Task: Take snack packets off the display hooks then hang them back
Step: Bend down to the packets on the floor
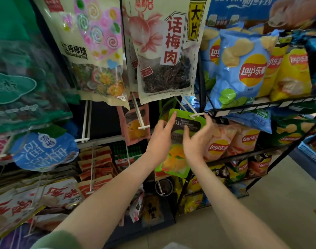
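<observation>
Lead: Packet status?

Tech: Green packet point(177, 159) is at the very tip of the white hook point(196, 115), hang-hole right at the T-end. From this view he can't tell whether it's seated on the hook or just off it.

Lead: Hands?

Tech: Right hand point(198, 135) pinches the packet's upper right edge, thumb in front and fingers round the side, just below the hook tip. Likely there to steer the hole along the wire. Left hand point(162, 130) is on the upper left corner with its index finger laid straight up the front face. Whether the other fingers grip behind is hidden. Probably steadying the top so the packet doesn't twist.

Lead: Why both hands up high?

Tech: The bag is limp, so controlling the top edge controls the hole.

Lead: Surroundings?

Tech: Shop display, tightly packed. Pink packet point(135, 126) hangs on the next hook to the left, and the plum packet point(164, 56) hangs directly above, its bottom edge near the hook. Black wire rack point(261, 105) with Lay's bags point(243, 69) sits just to the right, close to the right hand's fingers. Pale tiled floor point(261, 203) below.

Lead: Risk?

Tech: Little room to work, so a bump could set a neighbouring packet swinging.
</observation>
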### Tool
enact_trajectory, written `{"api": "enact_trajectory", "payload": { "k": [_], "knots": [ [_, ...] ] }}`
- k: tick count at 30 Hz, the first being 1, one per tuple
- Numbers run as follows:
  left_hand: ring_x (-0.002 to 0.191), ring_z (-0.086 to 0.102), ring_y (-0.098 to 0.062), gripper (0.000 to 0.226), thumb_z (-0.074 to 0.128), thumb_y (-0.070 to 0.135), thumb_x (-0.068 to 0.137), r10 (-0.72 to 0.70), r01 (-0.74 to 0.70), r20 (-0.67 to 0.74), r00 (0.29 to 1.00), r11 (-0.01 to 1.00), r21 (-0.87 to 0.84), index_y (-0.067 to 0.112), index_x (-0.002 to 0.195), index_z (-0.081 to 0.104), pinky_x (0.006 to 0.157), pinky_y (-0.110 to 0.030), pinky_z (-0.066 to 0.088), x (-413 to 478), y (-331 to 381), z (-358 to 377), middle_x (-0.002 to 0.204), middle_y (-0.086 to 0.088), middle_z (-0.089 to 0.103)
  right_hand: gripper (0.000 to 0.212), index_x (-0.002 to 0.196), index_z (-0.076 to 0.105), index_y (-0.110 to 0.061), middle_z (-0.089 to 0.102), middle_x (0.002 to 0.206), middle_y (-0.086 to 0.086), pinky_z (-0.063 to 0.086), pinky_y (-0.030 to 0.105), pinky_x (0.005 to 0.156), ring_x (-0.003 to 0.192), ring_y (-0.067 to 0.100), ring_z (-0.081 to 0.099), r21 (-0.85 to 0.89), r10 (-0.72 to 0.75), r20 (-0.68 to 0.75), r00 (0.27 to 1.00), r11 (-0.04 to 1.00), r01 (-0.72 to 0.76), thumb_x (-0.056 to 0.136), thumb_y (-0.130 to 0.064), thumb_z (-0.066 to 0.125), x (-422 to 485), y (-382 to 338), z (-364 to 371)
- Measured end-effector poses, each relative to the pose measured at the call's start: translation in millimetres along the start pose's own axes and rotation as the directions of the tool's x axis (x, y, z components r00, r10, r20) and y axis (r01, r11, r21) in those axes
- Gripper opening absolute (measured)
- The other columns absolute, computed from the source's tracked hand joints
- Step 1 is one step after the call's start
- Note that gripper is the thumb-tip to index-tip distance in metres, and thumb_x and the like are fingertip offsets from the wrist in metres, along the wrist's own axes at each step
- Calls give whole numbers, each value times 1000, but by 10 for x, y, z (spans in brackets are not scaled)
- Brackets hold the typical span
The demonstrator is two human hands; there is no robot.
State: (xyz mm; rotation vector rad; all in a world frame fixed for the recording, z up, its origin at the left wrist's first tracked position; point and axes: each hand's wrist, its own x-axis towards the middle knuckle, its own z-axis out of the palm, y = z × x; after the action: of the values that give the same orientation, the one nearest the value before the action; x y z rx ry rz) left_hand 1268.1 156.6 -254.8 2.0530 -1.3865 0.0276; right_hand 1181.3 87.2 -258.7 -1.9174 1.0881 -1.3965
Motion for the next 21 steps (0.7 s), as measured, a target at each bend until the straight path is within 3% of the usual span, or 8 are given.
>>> {"api": "enact_trajectory", "payload": {
  "k": [4,7,12,16,18,21],
  "knots": [
    [91,45,-21,89,50,-7,86,60,-59,-8,998,994,92,30,141,-11,77,-33,49,50,-91,11,109,-11,41,69,138,28,-2,35,139,20,30,49,109,131,32,32,34,118,-37,992,993,-117,83,-14,69,-101,91,137],
    [99,46,-24,92,51,-5,87,22,-25,22,1000,991,129,29,139,-16,81,-33,50,106,-122,-15,115,-11,39,61,138,36,-5,26,144,23,23,46,111,135,35,22,-105,100,8,995,990,-98,87,-19,64,-130,92,260],
    [103,46,-26,88,52,0,87,65,-66,14,998,982,176,21,143,-13,85,-32,50,182,-214,24,117,-14,41,71,144,29,-10,13,150,28,20,51,110,138,40,13,-239,31,84,996,971,-10,86,-33,63,-193,160,396],
    [90,53,-27,84,57,-5,82,157,-145,-30,987,958,246,13,149,10,80,-32,48,219,-335,53,103,-16,51,90,148,18,-15,17,153,21,22,54,109,139,40,17,-314,-9,192,981,947,70,78,-42,69,-240,195,496],
    [98,51,-28,74,53,-1,87,45,-44,-13,999,997,63,18,149,17,85,-35,47,238,-340,-26,114,-18,50,97,149,13,-15,13,155,18,18,55,110,141,38,11,-294,38,231,972,955,32,76,-45,70,-199,193,545],
    [83,49,-21,68,50,-8,79,170,-168,-89,981,985,31,4,143,30,74,-33,49,335,-423,-33,94,-18,51,103,150,4,-18,7,156,15,15,54,112,142,36,5,-242,68,287,955,970,4,76,-48,69,-94,168,610]
  ]
}}
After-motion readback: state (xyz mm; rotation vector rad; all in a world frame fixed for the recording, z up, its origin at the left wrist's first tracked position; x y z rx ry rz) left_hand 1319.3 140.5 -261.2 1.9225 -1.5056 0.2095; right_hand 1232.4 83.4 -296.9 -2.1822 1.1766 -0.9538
